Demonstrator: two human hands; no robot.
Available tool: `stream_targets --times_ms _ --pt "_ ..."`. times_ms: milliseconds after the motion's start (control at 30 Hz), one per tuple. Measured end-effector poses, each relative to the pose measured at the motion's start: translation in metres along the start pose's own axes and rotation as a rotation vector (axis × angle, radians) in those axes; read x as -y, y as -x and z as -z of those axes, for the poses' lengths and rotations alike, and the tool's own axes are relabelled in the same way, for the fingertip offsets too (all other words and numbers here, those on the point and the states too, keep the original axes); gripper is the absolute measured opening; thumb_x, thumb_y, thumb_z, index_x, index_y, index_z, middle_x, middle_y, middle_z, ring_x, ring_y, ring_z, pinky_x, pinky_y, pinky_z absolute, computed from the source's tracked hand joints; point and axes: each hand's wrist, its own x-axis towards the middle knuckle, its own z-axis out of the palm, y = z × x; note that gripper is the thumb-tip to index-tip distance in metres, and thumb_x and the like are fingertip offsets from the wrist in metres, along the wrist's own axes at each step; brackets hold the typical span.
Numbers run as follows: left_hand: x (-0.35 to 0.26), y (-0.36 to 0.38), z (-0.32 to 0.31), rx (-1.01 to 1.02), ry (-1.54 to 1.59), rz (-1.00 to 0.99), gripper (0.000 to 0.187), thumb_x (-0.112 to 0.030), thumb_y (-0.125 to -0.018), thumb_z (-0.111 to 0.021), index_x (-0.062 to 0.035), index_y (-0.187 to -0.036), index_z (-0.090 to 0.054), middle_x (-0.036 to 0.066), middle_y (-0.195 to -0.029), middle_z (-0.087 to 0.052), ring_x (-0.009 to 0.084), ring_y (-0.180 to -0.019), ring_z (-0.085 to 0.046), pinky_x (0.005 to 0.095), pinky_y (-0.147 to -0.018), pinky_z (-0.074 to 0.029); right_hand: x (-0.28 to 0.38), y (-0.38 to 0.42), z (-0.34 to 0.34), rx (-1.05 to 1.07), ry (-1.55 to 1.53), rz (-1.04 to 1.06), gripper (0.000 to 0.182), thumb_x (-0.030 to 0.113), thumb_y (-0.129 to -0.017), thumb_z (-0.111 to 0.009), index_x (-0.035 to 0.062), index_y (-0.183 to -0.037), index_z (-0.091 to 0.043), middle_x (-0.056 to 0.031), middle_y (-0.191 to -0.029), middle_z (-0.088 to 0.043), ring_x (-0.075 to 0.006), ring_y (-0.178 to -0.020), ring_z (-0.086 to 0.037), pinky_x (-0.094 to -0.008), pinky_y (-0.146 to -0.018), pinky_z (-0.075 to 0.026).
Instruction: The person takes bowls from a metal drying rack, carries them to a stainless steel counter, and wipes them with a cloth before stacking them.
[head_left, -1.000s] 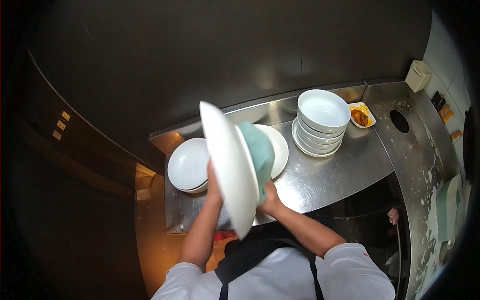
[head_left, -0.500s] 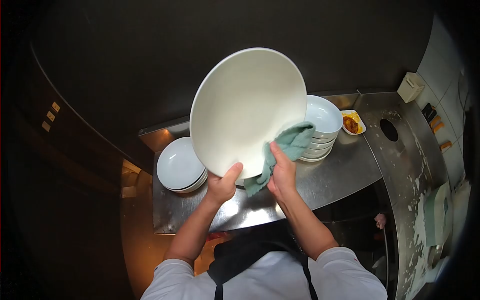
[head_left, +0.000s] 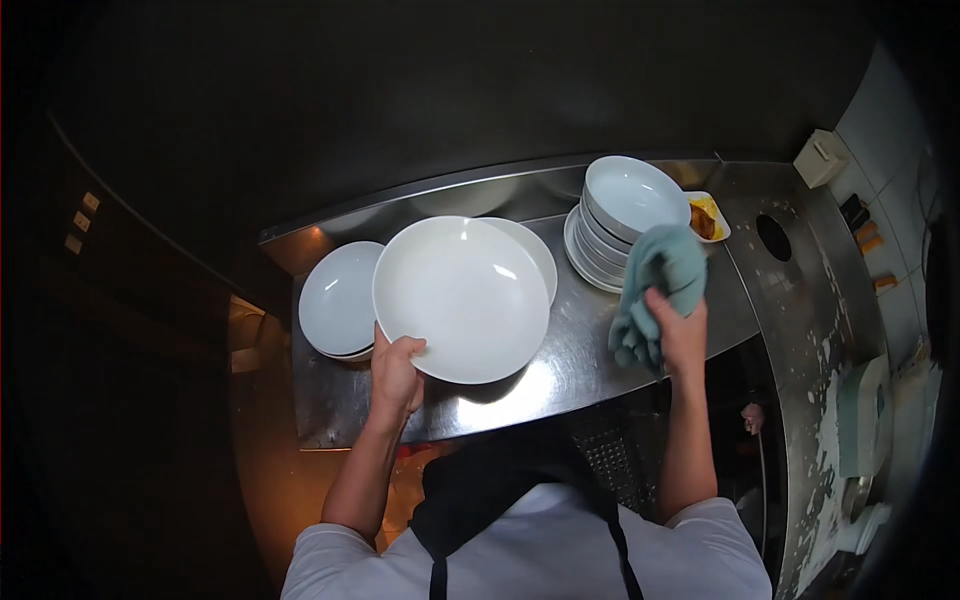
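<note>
My left hand (head_left: 396, 372) grips the lower left rim of a large white plate (head_left: 465, 310), thumb on its inner face. Behind it, another white dish (head_left: 538, 255) is partly covered. In my right hand (head_left: 680, 330) is a bunched green cloth (head_left: 665, 270), held just in front of a tall stack of white bowls (head_left: 635, 195). That stack stands at the right of the steel counter (head_left: 590, 365). A shorter stack of white bowls (head_left: 343, 298) sits to the left of the held plate.
A small white dish of orange and yellow food (head_left: 706, 220) stands behind the tall stack. Farther right are a steel surface with a round hole (head_left: 773, 238), a white container (head_left: 820, 158) and a green-and-white object (head_left: 864, 415).
The large plate has come down and tipped flatter, now in my left hand alone. My right hand has moved right with the cloth, off the plate. The dish behind shows more.
</note>
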Motion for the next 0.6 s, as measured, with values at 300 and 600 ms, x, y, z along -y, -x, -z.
stream_targets --times_ms 300,600 --pt "0.019 -0.015 -0.01 -0.002 0.042 0.123 0.067 -0.002 -0.086 -0.045 -0.0032 -0.15 -0.026 0.021 -0.137 -0.047 0.0364 -0.122 -0.057 0.0525 -0.093 -0.057 -0.044 0.029 -0.019 -0.004 1.007 0.517 0.052 0.032 -0.076 -0.086 -0.0004 -0.11 -0.064 -0.0183 -0.097 -0.068 -0.0318 -0.087 -0.066 -0.0408 -0.079 -0.053" --pt "0.046 -0.006 -0.021 0.058 0.101 0.193 0.065 -0.005 -0.086 -0.047 -0.0046 -0.149 -0.028 0.02 -0.138 -0.048 0.0366 -0.121 -0.059 0.0534 -0.094 -0.056 -0.097 0.037 -0.08 0.373 0.064 -0.519 0.04 0.038 -0.095 -0.062 0.0005 -0.083 -0.064 -0.0051 -0.067 -0.062 -0.0109 -0.056 -0.053 -0.0259 -0.052 -0.04"
